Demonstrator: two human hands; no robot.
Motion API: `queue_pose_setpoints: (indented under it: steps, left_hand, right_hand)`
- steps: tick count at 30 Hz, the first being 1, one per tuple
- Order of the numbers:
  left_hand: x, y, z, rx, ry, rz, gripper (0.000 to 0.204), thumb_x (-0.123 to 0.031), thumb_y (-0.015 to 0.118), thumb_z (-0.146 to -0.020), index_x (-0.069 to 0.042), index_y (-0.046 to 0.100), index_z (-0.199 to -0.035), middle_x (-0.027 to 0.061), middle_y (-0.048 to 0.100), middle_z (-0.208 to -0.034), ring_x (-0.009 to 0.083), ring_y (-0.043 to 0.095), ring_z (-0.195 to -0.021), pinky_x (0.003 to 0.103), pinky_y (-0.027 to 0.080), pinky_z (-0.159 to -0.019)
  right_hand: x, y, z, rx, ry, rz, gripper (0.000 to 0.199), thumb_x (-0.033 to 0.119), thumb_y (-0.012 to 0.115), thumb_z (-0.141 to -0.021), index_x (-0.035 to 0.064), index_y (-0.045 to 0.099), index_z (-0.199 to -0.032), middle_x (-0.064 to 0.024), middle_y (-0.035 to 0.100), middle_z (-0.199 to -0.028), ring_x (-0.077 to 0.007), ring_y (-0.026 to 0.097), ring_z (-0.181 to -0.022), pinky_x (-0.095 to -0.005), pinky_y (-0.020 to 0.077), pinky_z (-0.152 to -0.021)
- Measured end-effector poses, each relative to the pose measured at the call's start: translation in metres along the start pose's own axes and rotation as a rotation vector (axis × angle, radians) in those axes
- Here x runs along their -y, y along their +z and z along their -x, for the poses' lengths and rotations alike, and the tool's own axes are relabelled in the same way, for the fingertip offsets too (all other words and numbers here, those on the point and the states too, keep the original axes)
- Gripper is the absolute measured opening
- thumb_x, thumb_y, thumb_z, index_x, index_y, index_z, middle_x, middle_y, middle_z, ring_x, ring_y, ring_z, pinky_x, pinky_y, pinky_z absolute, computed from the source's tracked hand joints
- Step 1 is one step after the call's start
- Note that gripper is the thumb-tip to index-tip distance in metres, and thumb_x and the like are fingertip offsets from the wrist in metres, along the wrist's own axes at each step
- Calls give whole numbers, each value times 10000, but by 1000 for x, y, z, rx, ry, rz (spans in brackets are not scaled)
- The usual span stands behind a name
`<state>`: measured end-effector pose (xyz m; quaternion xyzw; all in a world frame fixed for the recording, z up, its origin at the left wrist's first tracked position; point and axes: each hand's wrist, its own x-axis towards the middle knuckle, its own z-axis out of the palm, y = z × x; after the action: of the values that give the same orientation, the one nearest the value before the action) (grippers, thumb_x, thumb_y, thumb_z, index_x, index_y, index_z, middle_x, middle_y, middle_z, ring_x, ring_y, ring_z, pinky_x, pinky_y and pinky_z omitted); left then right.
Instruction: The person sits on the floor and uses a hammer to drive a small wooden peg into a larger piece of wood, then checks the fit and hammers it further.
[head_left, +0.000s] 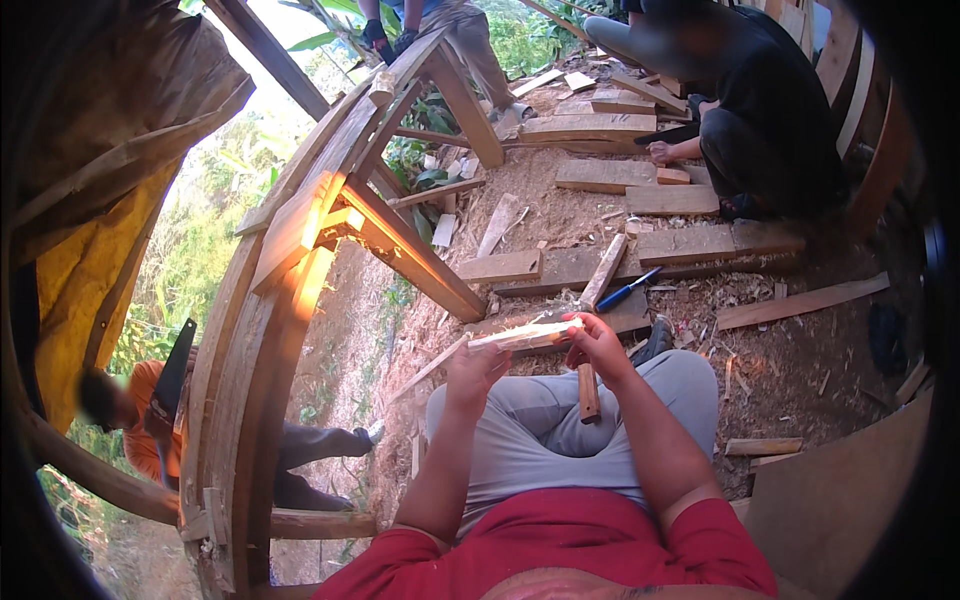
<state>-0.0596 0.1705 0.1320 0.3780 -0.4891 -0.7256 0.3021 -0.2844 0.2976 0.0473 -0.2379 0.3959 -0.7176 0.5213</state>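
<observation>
My left hand (pixel 474 372) grips the near-left end of a short, pale wooden strip (pixel 525 336) in front of my lap. The fingers of my right hand (pixel 598 346) close on its other end. Rough, splintered fibres show along the strip's top edge. Below my right hand, a brown wooden bar (pixel 589 395) lies over my grey trousers. Beyond the hands a narrow wooden piece (pixel 604 272) points away from me; whether it joins that bar is hidden. Beside it is a slim tool with a blue handle (pixel 622 292).
Planks (pixel 690 243) and shavings cover the ground ahead. A long wooden workbench (pixel 262 330) runs along the left. A person in orange (pixel 147 440) with a handsaw (pixel 172 378) is beyond it. Another person in black (pixel 775 110) crouches at far right; a third stands behind the bench.
</observation>
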Motion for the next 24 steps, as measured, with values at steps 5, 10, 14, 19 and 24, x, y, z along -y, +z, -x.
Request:
queue_pose_setpoints:
  steps: [5,10,14,19,24]
  left_hand:
    - [4,-4,0,51,21,-130,386,-185,738,-1037,-45,539,-1337,89,713,-1166,202,727,-1069,374,620,-915]
    - [4,-1,1,56,40,-153,418,-188,734,-1039,-42,536,-1377,102,714,-1188,199,731,-1045,360,628,-897]
    - [5,-10,-5,98,-76,81,366,-171,673,-1072,-47,539,-1389,122,712,-1218,209,737,-1061,364,640,-894]
    - [9,-18,-8,149,-140,171,310,-161,624,-1097,-42,564,-1376,125,712,-1221,215,744,-1083,354,643,-891]
    - [23,5,-6,134,-129,13,316,-153,705,-1050,9,607,-1303,118,723,-1174,218,741,-1050,356,645,-925]
  right_hand:
    - [3,-3,3,-43,-54,-21,530,302,727,-1027,23,511,-1422,-99,732,-1033,-176,710,-680,-317,576,-614]
    - [-1,-9,-2,-85,-87,-131,522,265,730,-1019,13,480,-1402,-95,702,-998,-187,709,-670,-340,580,-603]
    - [5,-9,0,-131,-103,-238,509,263,730,-1018,29,485,-1398,-79,680,-995,-182,699,-682,-342,576,-615]
    - [8,-12,-1,-158,-106,-272,429,281,718,-1026,64,546,-1354,-41,679,-1019,-175,703,-730,-335,579,-663]
    - [-13,-20,-8,-198,123,-239,399,289,718,-1030,77,576,-1337,-32,702,-1067,-195,738,-818,-343,599,-717]
